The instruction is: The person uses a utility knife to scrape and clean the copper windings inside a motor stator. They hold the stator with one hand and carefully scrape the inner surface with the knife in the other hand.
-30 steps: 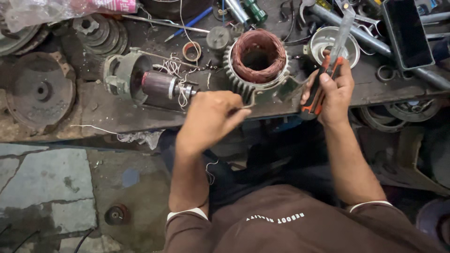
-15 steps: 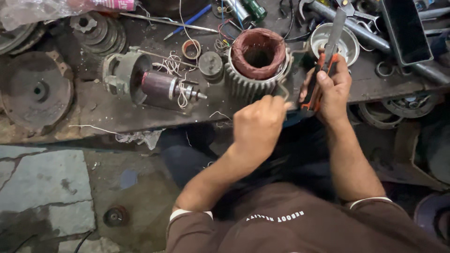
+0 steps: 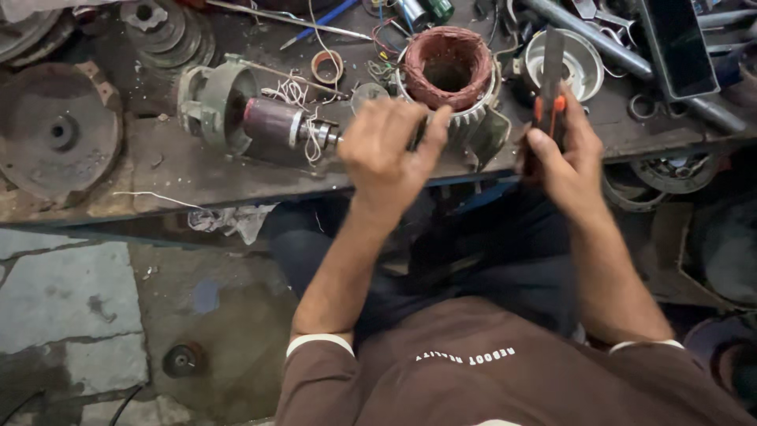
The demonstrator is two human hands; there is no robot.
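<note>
Soft, even daylight falls from above on the workbench, with no hard shadows or glare, though the space beneath the bench sinks into deep shade. The left hand and right hand are smeared by motion blur, while the copper-wound stator stays fairly sharp. Straight edges bow slightly toward the frame corners.

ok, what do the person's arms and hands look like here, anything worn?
Both hands, left hand and right hand, are bare: no gloves, and no rings or watch visible. Forearms are uncovered. Brown sleeves sit pushed up near the elbows, each edged with a white cuff.
</note>
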